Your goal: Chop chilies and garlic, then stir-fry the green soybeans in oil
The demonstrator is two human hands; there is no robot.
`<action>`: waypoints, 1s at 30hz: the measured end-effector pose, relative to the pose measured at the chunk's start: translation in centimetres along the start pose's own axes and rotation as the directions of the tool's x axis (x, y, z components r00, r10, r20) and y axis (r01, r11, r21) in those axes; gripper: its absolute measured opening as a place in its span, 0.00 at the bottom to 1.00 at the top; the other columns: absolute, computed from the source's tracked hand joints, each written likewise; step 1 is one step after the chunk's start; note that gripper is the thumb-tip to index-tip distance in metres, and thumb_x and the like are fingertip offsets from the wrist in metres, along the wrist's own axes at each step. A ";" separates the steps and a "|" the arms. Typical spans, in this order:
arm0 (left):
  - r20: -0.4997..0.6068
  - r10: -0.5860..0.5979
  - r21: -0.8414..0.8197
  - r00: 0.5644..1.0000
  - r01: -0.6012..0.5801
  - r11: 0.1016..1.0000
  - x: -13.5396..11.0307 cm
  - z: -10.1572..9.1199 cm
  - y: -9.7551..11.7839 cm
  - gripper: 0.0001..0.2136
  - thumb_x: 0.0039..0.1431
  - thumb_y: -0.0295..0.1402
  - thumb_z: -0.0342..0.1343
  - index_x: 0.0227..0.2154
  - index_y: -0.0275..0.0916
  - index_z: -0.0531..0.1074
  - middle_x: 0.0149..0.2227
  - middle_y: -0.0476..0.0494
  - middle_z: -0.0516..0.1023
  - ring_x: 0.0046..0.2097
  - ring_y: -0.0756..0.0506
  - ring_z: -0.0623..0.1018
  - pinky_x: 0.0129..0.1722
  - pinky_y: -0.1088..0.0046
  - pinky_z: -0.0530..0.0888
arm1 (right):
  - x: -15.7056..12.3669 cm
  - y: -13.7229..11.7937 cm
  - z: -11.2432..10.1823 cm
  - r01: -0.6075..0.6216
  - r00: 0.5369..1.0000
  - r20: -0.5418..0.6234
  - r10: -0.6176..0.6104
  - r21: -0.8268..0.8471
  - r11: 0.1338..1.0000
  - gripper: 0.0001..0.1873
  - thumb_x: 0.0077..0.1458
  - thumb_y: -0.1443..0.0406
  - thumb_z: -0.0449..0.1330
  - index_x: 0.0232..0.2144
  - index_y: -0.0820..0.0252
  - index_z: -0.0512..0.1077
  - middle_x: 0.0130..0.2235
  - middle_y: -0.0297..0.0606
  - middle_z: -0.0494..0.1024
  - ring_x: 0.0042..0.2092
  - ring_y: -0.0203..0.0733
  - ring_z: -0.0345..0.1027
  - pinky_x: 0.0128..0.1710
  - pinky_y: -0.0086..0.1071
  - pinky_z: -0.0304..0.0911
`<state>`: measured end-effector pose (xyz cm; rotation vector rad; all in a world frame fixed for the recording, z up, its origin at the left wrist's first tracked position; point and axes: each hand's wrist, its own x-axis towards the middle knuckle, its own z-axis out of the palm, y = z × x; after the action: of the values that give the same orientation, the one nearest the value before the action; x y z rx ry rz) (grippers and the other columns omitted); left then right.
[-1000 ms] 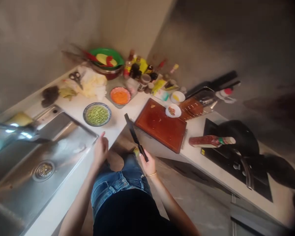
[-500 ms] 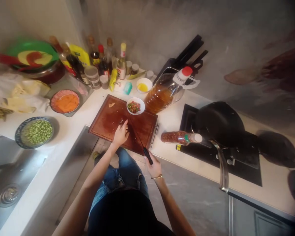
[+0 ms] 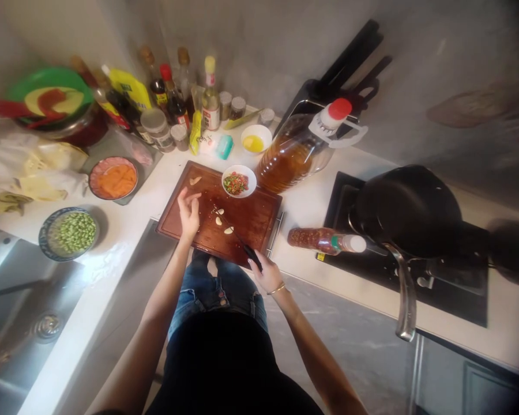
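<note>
- Right hand point(image 3: 267, 274) wrapped round the black handle of a knife point(image 3: 253, 256), blade over the brown cutting board point(image 3: 259, 222).
- Left hand point(image 3: 189, 214) empty, fingers loosely spread at the board's left side; can't tell if it touches.
- Three pale pieces point(image 3: 218, 221) mid-board, near the blade.
- White bowl point(image 3: 253, 183) of chopped red and green bits at the far edge.
- Oil jug point(image 3: 288, 155) just beyond; black pan point(image 3: 409, 210) on the hob point(image 3: 462, 288), off to the right.

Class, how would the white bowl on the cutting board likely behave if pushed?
Being small, the white bowl is probably light. Its loose chopped pieces may spill if it tips, since its top is open. It would likely slide rather than roll, standing upright on the flat cutting board.
</note>
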<state>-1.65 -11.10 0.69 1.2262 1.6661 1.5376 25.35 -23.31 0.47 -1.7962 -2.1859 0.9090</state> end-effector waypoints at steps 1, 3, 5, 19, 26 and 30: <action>0.006 0.003 -0.026 1.000 -0.003 1.000 1.0 0.9 -0.1 0.20 0.66 0.43 0.48 0.57 0.42 0.58 0.46 0.39 0.77 0.49 0.46 0.76 0.55 0.61 0.69 | 0.5 -0.6 -0.4 -0.015 0.999 0.048 0.017 -0.040 0.999 0.24 0.65 0.58 0.47 0.58 0.63 0.68 0.51 0.48 0.78 0.45 0.45 0.77 0.47 0.34 0.70; 0.045 0.007 -0.058 0.999 -0.004 0.998 2.4 2.7 -0.5 0.20 0.66 0.43 0.48 0.56 0.42 0.59 0.42 0.41 0.78 0.45 0.46 0.77 0.52 0.63 0.71 | 1.2 -1.7 -1.2 -0.048 0.988 0.138 0.066 -0.130 0.990 0.25 0.66 0.59 0.47 0.60 0.62 0.65 0.49 0.47 0.79 0.44 0.46 0.77 0.46 0.34 0.70; 0.105 -0.009 -0.041 0.994 0.013 0.999 3.2 4.0 -1.0 0.20 0.65 0.42 0.49 0.56 0.41 0.59 0.35 0.44 0.78 0.39 0.47 0.78 0.47 0.66 0.72 | 1.8 -2.6 -2.1 -0.073 0.967 0.221 0.124 -0.224 0.972 0.26 0.66 0.58 0.47 0.62 0.61 0.63 0.46 0.47 0.81 0.42 0.48 0.78 0.44 0.36 0.70; 0.081 -0.094 0.209 0.992 0.076 0.975 1.7 5.7 -1.2 0.22 0.63 0.39 0.52 0.58 0.39 0.57 0.26 0.52 0.72 0.28 0.48 0.75 0.36 0.69 0.72 | 5.7 -4.1 -1.7 -0.280 0.856 0.309 0.415 -0.397 0.874 0.27 0.66 0.47 0.44 0.49 0.59 0.71 0.40 0.47 0.81 0.42 0.49 0.77 0.39 0.34 0.66; -0.022 -0.009 0.127 1.000 0.012 0.992 3.4 5.2 0.1 0.23 0.65 0.43 0.50 0.58 0.37 0.57 0.30 0.49 0.71 0.31 0.49 0.74 0.42 0.67 0.73 | 6.0 -5.3 -3.7 -0.221 0.897 0.284 0.338 -0.374 0.901 0.31 0.64 0.44 0.42 0.49 0.58 0.72 0.38 0.47 0.82 0.41 0.49 0.78 0.39 0.34 0.67; -0.054 0.022 0.062 0.998 -0.018 0.998 5.7 5.8 0.1 0.24 0.64 0.45 0.50 0.57 0.38 0.58 0.27 0.52 0.67 0.32 0.49 0.73 0.44 0.67 0.72 | 7.3 -6.4 -5.2 -0.240 0.898 0.271 0.346 -0.358 0.902 0.32 0.64 0.44 0.41 0.51 0.58 0.70 0.40 0.48 0.81 0.43 0.49 0.77 0.40 0.34 0.67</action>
<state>1.00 -3.37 0.71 1.2460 1.7527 1.5551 20.65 -15.26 6.38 -2.3328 -2.4106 1.0310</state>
